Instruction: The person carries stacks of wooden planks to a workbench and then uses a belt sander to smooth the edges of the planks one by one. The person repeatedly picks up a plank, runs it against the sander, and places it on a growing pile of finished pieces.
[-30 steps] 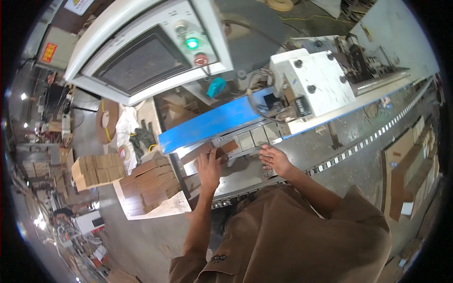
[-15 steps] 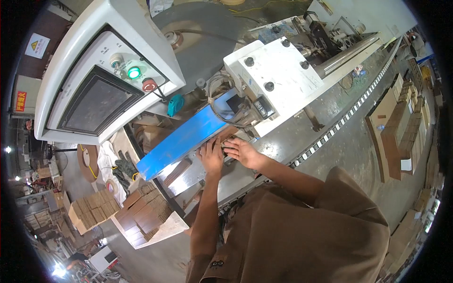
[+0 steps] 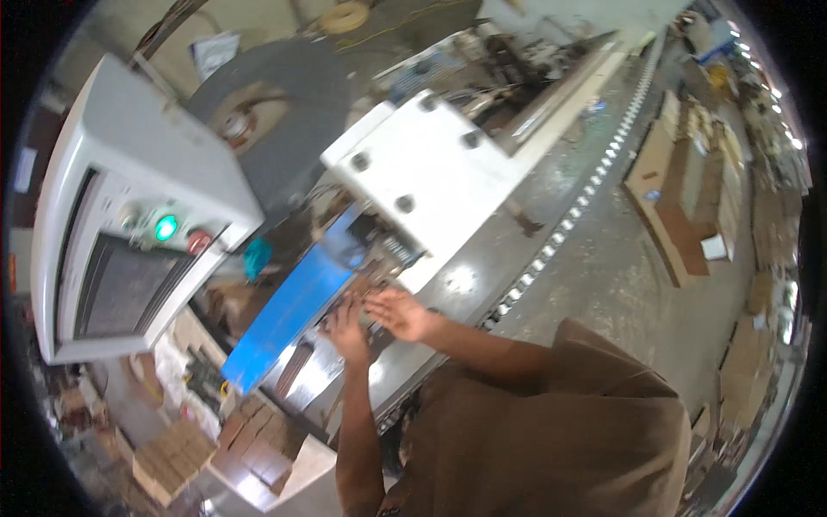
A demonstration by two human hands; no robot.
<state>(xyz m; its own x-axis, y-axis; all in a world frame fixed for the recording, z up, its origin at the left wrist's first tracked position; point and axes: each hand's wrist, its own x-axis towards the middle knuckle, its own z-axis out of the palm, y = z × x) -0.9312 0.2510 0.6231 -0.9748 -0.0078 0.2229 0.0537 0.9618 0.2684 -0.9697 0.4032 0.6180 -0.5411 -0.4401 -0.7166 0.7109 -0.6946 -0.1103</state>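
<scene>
My left hand [image 3: 346, 329] lies with fingers stretched out beside the long blue guard [image 3: 289, 306] of a machine, at small brown pieces [image 3: 363, 283] near the machine's mouth. Just to its right, my right hand [image 3: 401, 314] has its fingers extended toward the same spot, palm partly showing. Motion blur hides whether the fingertips touch anything. A flat brown strip [image 3: 295, 369] rests on the shiny metal bed below the guard. The white machine head [image 3: 422, 177], with black knobs on top, stands just beyond my hands.
On the left is a white control box [image 3: 138, 215] with a lit green button and a dark screen. Stacks of brown pieces [image 3: 177, 457] sit at the lower left. A toothed white strip [image 3: 573, 211] runs along the right side; brown boards [image 3: 680, 202] lie beyond it.
The view has swung, so the machine and control box sit further left and lower. Both hands stay at the brown pieces by the blue guard; the right hand's fingers look straighter.
</scene>
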